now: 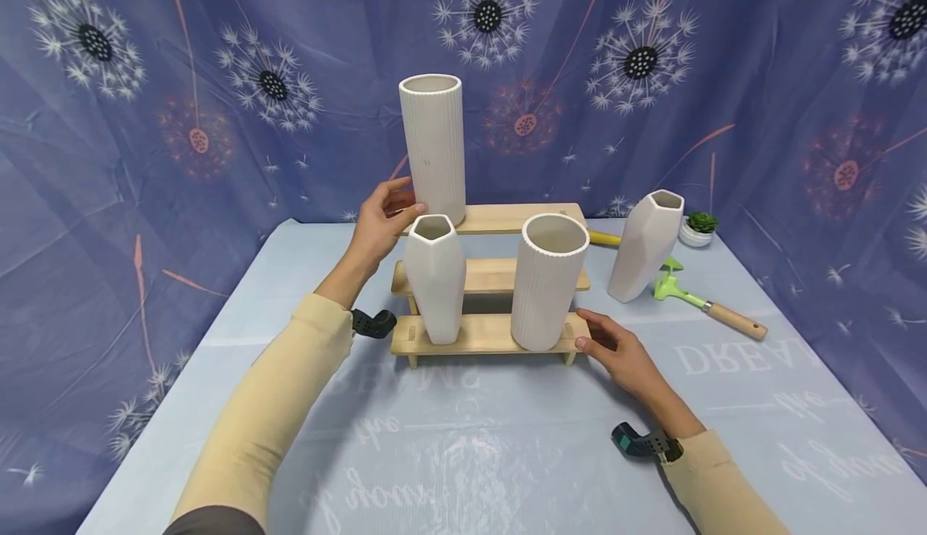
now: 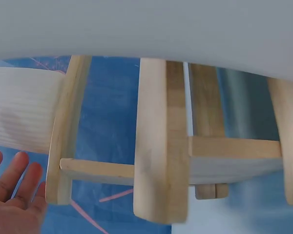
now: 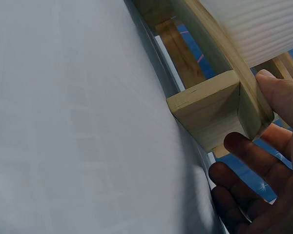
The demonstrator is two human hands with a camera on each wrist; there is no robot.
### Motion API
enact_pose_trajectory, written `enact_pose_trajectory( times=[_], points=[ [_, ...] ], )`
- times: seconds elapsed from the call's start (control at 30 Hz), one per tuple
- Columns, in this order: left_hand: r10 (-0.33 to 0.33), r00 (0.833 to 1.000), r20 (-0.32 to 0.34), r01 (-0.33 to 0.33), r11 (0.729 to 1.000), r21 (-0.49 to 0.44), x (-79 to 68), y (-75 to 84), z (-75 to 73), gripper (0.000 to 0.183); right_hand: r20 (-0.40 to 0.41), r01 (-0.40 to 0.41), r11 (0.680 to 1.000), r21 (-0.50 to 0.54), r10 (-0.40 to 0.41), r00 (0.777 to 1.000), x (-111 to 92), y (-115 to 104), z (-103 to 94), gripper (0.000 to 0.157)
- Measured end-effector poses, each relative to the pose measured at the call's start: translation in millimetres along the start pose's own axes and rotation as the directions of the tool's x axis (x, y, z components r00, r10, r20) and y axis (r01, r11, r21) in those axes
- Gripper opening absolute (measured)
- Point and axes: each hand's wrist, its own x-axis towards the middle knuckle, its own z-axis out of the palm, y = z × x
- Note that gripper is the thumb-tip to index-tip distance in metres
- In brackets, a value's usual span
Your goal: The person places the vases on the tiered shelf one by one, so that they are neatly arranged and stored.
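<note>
Rack (image 1: 484, 329) is pinched by right grip (image 1: 618, 350) at four o'clock, seemingly for steadiness, eleven-o'clock vase (image 1: 438, 147) flanked by spread left grip (image 1: 380, 223).

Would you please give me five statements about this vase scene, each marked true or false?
1. The tall vase stands on the top tier of the wooden stand. True.
2. The left hand is by the potted plant. False: it is by the tall vase.
3. The front tier holds only one vase. False: it holds two.
4. The right hand is at the front tier's right end. True.
5. The potted plant sits left of the wooden stand. False: it sits to the right.
</note>
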Motion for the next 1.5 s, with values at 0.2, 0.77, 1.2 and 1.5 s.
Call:
enact_pose_trajectory(
  times=[0.2,0.77,1.2,1.5],
  points=[
    [0.022,0.999,-0.025,-0.022,1.0,0.012,-11.9,-2.2,-6.3,0.054,-0.001,-0.002,1.0,-0.001,0.002,1.0,0,-1,0.2,0.057],
    [0.028,0.991,-0.129,-0.029,1.0,-0.003,-50.7,-12.5,-21.7,0.048,0.01,-0.018,1.0,0.008,0.018,1.0,1,-1,0.4,0.058],
    [-0.026,0.989,-0.144,0.024,1.0,-0.014,-86.4,-28.3,-19.8,0.047,0.002,-0.016,1.0,-0.002,0.016,1.0,1,1,1.9,0.058],
    [-0.095,0.988,-0.118,0.095,0.995,-0.003,-106.4,-42.9,-18.9,0.047,0.0,-0.01,1.0,0.005,0.01,1.0,0,1,1.9,0.059]
  ],
)
